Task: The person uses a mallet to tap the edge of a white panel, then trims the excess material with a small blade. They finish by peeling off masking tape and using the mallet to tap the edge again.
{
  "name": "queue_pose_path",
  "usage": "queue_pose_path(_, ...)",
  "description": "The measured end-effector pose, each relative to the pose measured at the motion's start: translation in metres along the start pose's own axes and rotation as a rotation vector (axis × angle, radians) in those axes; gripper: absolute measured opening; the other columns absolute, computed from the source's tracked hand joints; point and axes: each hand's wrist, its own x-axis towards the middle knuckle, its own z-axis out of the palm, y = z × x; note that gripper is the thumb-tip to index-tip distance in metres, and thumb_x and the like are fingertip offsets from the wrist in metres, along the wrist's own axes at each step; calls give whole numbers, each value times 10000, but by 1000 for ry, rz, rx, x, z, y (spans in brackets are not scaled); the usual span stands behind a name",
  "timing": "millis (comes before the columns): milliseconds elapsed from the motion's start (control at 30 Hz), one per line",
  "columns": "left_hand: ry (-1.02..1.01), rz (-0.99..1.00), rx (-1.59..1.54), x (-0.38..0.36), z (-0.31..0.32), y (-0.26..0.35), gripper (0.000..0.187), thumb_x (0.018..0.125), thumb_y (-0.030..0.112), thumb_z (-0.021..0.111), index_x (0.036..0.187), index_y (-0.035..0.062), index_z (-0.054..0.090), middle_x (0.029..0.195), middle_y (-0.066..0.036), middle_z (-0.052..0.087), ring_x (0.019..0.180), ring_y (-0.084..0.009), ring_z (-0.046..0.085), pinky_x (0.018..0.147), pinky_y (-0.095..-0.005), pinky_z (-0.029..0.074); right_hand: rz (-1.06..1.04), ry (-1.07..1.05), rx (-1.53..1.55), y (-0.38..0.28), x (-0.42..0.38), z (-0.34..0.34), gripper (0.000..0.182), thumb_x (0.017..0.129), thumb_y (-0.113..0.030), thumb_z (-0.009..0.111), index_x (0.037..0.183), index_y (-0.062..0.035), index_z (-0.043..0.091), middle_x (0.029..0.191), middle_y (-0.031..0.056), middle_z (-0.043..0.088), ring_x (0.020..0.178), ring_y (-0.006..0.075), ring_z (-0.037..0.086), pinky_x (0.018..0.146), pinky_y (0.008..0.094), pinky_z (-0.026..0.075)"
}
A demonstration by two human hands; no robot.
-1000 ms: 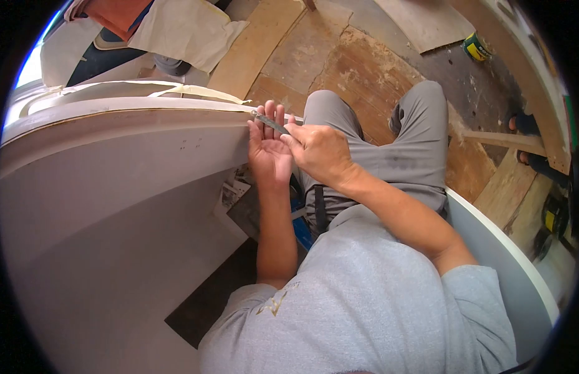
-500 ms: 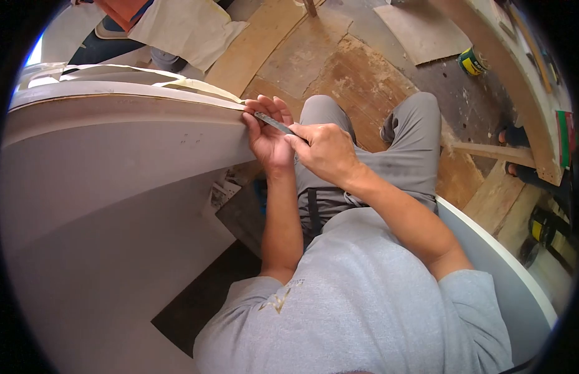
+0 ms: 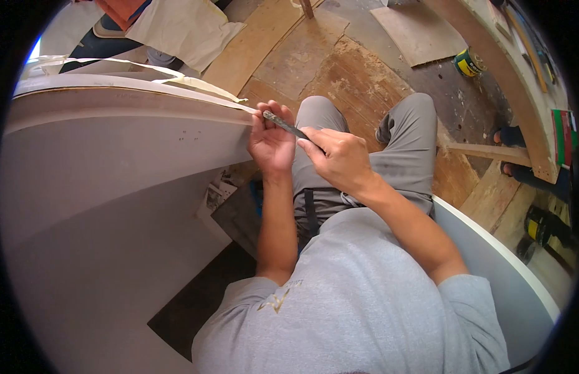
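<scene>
Extends the left hand (image 3: 274,149) forward, palm up, with the fingers loosely curled and the grip open. Bends the right elbow outward and angles the right hand (image 3: 342,161) inward, knuckles up. Pinches a slim dark tool (image 3: 285,126) between right thumb and fingers, holding it slantwise above the left palm with its tip near the left fingers. Cannot tell whether tip and skin touch. Keeps the left fingers by the end of a pale curved panel (image 3: 133,134), partly hiding that end. Shows loose pale strips (image 3: 205,88) along the panel, gray trousers (image 3: 398,159) beneath, and a yellow-labeled can (image 3: 469,63) well apart.
</scene>
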Motion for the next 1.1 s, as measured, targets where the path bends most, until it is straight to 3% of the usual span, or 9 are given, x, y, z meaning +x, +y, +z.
queue_pose_path(167,11,-90,356,-29,-23,-3,237,1137,263,607,1198,95,763,1274,-82,797,1318,-263,689,1170,-498,497,16,-24,74,3,1,-4,217,1016,-235,758,1149,-68,795,831,134,738,728,341,729,643,441,564)
queue_pose_path(400,24,-47,438,-43,-38,14,257,1158,279,578,1166,97,760,1254,-100,794,1223,-231,713,1113,-424,523,-91,-63,244,8,13,27,229,1064,-210,626,1110,-37,768,885,201,731,802,423,726,735,505,582)
queue_pose_path(500,-25,-36,487,-41,-38,28,307,1168,322,573,1153,74,754,1203,-89,794,1174,-200,720,1061,-373,538,-91,-120,193,-1,17,36,241,1041,-134,667,1201,9,776,916,207,743,798,395,728,719,467,581)
queue_pose_path(667,21,94,753,-42,-21,33,436,1143,452,614,1185,34,731,1126,-80,779,1033,-171,740,928,-327,577,-65,-120,174,-8,21,47,246,1038,-134,675,1193,31,771,912,208,744,809,397,736,734,473,589)
queue_pose_path(933,169,336,1118,-46,5,21,426,1150,420,618,1247,13,703,1113,-107,773,1018,-181,745,904,-328,598,-89,-126,132,-5,25,52,246,1034,-132,669,1201,28,755,953,200,749,825,388,745,741,464,604)
queue_pose_path(1000,191,395,1231,-49,13,18,404,1157,388,616,1251,3,697,1116,-116,772,1020,-179,745,906,-330,602,-143,-77,95,-5,28,56,149,1037,-189,630,1031,-44,667,860,161,708,760,387,743,683,481,614)
queue_pose_path(1067,111,572,1402,-52,23,15,339,1165,285,614,1296,-20,685,1164,-130,768,1017,-176,743,893,-329,608,-150,-69,81,-7,30,57,137,1029,-179,629,1029,-45,662,870,159,709,758,384,746,672,476,619)
queue_pose_path(1100,110,568,1405,-52,28,14,339,1165,285,614,1296,-20,685,1164,-130,768,1017,-176,743,893,-329,608,-158,-63,66,-8,31,57,126,1021,-169,629,1026,-47,657,879,157,710,756,380,750,662,471,624)
